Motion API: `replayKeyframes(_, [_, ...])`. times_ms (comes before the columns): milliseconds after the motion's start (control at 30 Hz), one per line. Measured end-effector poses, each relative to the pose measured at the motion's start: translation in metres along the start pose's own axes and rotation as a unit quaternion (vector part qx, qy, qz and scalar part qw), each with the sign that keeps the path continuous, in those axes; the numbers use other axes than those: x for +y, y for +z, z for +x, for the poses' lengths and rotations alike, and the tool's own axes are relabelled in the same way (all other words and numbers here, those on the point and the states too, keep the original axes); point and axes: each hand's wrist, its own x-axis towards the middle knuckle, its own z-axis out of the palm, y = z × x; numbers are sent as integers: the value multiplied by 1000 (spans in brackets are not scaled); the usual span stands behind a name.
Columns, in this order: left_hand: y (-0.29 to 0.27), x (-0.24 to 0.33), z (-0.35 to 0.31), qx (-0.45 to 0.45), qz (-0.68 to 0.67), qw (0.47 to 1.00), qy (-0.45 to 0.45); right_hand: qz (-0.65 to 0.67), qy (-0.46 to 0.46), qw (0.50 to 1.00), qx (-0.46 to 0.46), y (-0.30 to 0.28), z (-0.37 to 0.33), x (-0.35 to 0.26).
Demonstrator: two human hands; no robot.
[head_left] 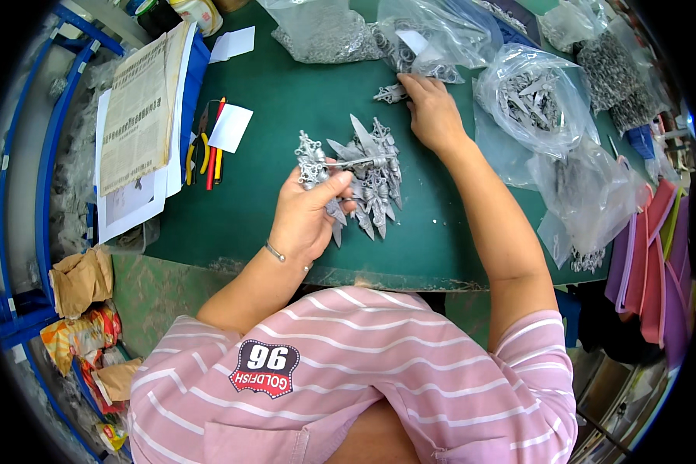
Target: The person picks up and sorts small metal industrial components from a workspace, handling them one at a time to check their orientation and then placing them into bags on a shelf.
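Note:
My left hand (pixel 303 214) is closed around grey metal castings with ring-like ends (pixel 312 160), holding them over the green table. Against its fingertips lies a heap of similar grey dagger-shaped castings (pixel 375 182), with pointed blades facing several ways. My right hand (pixel 435 114) reaches far over the table, palm down with fingers stretched forward. Its fingertips touch or nearly touch a small grey casting (pixel 389 93) by the mouth of a clear plastic bag (pixel 456 31). The undersides of the right fingers are hidden.
More clear bags of grey metal parts (pixel 535 100) line the far and right sides of the green table (pixel 286 100). At left are pliers (pixel 198 147), red and yellow pens (pixel 215 158), a white card (pixel 230 127) and a newspaper sheet (pixel 135 116). Blue shelving (pixel 54 147) stands beyond.

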Motion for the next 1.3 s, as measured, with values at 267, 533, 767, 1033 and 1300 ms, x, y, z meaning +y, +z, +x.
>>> replayKeyframes(267, [-8,20,11,20,355,877,323,-119,66,983,-125,-22,-23,-4])
replayKeyframes(533, [-5,14,25,-128,634,651,398,353,367,850,-134,-73,-65,-26])
replayKeyframes(767, [-9,14,35,-142,610,672,395,576,396,714,-39,-90,-110,-71])
replayKeyframes(1033, [5,13,7,-153,59,974,154,634,329,697,55,-83,-127,-92])
replayKeyframes(1300, [8,9,-11,-154,-33,987,-39,590,326,733,92,-93,-122,-103])
